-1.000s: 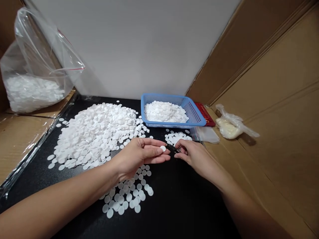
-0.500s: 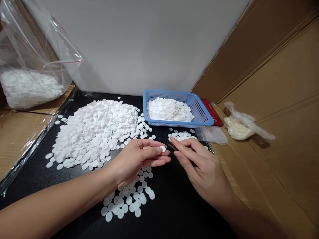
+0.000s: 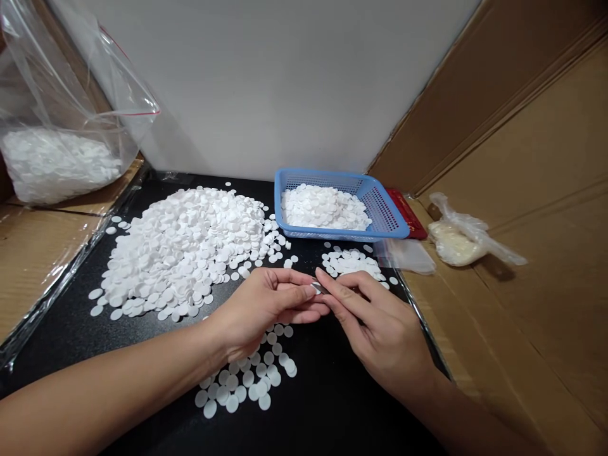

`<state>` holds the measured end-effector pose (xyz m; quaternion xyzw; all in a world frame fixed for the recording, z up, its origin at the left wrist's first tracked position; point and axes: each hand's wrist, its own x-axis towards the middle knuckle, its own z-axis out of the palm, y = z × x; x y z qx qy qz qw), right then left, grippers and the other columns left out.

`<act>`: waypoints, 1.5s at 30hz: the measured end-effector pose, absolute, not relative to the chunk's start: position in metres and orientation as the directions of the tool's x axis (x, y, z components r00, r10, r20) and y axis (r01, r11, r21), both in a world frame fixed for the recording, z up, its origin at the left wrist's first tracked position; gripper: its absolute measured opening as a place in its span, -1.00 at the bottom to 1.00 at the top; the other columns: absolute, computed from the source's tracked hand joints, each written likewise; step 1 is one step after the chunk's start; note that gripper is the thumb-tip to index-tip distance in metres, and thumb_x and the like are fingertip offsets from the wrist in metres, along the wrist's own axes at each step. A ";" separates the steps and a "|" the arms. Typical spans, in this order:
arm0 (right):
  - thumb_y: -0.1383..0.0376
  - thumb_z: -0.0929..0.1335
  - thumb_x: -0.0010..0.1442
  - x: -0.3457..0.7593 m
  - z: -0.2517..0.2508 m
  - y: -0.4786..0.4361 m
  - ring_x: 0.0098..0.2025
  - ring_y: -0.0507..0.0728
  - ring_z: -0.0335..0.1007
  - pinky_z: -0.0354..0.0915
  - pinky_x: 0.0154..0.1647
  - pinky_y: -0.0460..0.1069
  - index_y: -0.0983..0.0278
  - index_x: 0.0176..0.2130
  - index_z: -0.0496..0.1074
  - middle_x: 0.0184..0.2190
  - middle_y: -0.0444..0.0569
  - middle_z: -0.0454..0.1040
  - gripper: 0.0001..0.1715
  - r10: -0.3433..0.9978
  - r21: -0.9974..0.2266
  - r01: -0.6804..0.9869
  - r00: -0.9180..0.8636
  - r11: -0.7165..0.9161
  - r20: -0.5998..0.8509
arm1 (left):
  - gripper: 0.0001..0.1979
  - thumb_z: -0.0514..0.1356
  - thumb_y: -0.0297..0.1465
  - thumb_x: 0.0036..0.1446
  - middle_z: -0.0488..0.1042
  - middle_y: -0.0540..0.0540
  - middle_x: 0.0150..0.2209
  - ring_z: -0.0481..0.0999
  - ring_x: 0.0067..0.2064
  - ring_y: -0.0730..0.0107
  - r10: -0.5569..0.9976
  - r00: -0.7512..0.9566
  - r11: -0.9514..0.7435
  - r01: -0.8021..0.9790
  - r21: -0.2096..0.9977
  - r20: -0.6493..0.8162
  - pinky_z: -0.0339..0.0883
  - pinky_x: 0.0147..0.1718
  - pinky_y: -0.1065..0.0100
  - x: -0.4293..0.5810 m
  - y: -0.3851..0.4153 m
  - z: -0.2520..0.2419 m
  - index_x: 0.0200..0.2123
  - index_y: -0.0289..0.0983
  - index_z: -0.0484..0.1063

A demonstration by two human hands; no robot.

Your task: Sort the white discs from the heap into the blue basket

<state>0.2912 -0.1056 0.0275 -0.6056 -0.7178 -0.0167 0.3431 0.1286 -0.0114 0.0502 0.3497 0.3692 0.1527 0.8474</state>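
Note:
Between thumb and fingers, my left hand (image 3: 275, 296) pinches a small white disc (image 3: 315, 288). My right hand (image 3: 380, 316) grips a small dark metal blade (image 3: 320, 288), whose tip meets the disc; its handle is hidden by the fingers. Both hands are over the black tabletop (image 3: 342, 399). A large heap of white discs (image 3: 190, 247) spreads to the left of my hands. Loose discs (image 3: 247, 379) lie below my left wrist, and a smaller patch of discs (image 3: 354, 261) sits just beyond my right hand.
A blue perforated basket (image 3: 389, 235) at the back holds more discs. At the left stands a clear zip bag (image 3: 61, 164) of white pieces. On the right are a flat clear bag (image 3: 408, 256), a red packet (image 3: 407, 214), a knotted bag (image 3: 456, 240) and cardboard walls (image 3: 522, 145).
My right hand has moved left, bringing the blade from beside the disc onto it. The left hand still pinches the disc. The view has shifted slightly.

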 end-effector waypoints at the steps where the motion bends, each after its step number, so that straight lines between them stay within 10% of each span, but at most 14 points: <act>1: 0.39 0.26 0.36 0.291 0.027 -0.106 -0.34 0.04 0.44 0.42 -0.34 -0.07 0.17 0.18 0.42 -0.33 -0.02 0.49 -0.57 0.855 -0.388 0.882 -0.033 0.269 0.518 | -0.91 0.35 -0.46 0.13 0.63 -0.19 -0.33 0.64 -0.26 0.40 0.515 0.681 0.709 0.001 0.705 -0.520 0.52 -0.17 0.46 0.128 -0.012 0.050 -0.33 -0.40 0.57; 45: 0.39 0.26 0.36 0.295 0.034 -0.109 -0.35 0.05 0.47 0.41 -0.31 -0.06 0.14 0.09 0.49 -0.35 -0.05 0.51 -0.60 0.852 -0.392 0.888 0.000 0.241 0.524 | -0.84 0.40 -0.41 0.04 0.65 -0.20 -0.27 0.64 -0.23 0.37 0.465 0.760 0.600 0.106 0.793 -0.454 0.49 -0.13 0.39 0.122 0.000 0.057 -0.31 -0.38 0.60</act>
